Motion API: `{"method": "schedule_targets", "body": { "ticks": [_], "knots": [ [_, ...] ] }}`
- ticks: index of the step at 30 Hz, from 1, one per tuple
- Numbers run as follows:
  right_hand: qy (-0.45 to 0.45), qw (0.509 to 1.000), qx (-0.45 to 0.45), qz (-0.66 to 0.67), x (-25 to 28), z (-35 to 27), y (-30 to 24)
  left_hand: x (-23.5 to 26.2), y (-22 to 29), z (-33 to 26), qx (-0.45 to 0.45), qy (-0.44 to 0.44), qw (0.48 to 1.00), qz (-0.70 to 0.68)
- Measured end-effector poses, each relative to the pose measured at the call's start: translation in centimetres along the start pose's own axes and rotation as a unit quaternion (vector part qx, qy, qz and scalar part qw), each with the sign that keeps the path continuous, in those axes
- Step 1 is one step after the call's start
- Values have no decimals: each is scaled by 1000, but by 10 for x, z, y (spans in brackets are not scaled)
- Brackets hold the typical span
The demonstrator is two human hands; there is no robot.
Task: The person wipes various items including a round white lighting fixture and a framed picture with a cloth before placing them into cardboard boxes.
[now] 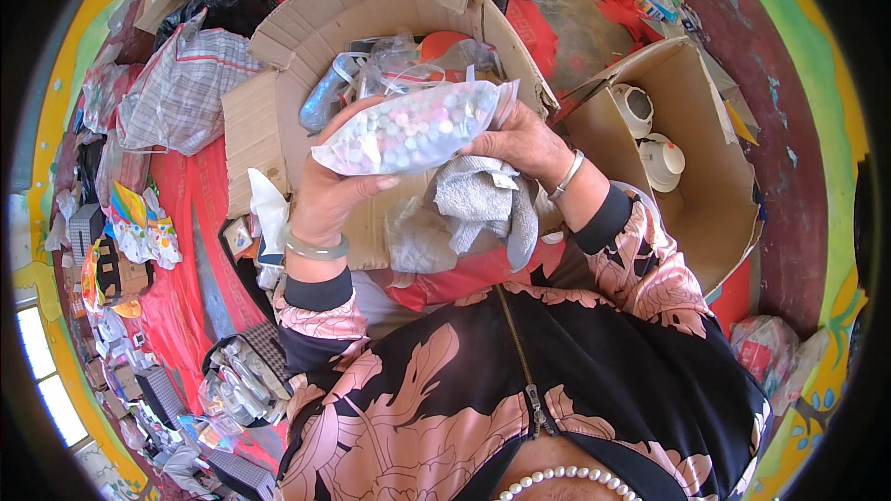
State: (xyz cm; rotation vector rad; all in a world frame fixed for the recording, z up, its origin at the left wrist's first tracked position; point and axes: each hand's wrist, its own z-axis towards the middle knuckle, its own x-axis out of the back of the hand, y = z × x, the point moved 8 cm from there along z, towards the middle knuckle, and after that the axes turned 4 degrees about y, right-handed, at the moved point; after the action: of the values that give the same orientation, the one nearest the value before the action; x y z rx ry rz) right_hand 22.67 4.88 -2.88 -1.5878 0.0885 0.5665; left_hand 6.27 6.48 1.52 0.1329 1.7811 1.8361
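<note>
Between my two hands is a clear plastic bag (408,130) full of small round pieces in white, pink and pale green. My left hand (325,187) grips its left end, thumb along the lower edge. At its other end, my right hand (529,147) is closed on the plastic. The bag is held above an open cardboard box (371,2), which contains clear plastic packages and a blue-tinted bottle-like item (325,97). Below my right hand lies a grey cloth (478,199), bunched up, with crumpled clear plastic (418,239) beside it.
To the right stands another open cardboard box (715,195) with white cups (662,162) inside. A plaid woven bag (186,83) sits at the left. Red sheeting (181,315) covers part of the floor, among baskets (246,376) and heaps of packaged goods.
</note>
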Motion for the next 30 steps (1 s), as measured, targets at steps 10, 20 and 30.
{"method": "schedule_targets", "body": {
  "ticks": [10,20,30],
  "knots": [
    [32,998,-55,12,8,3,4,19,-33,4,24,76,991,-107],
    [-22,998,-53,9,-11,-10,-13,71,38,-21,-122,120,937,-306],
    [-14,994,-70,-83,-19,-12,13,216,71,-375,-209,567,790,-98]
  ]
}}
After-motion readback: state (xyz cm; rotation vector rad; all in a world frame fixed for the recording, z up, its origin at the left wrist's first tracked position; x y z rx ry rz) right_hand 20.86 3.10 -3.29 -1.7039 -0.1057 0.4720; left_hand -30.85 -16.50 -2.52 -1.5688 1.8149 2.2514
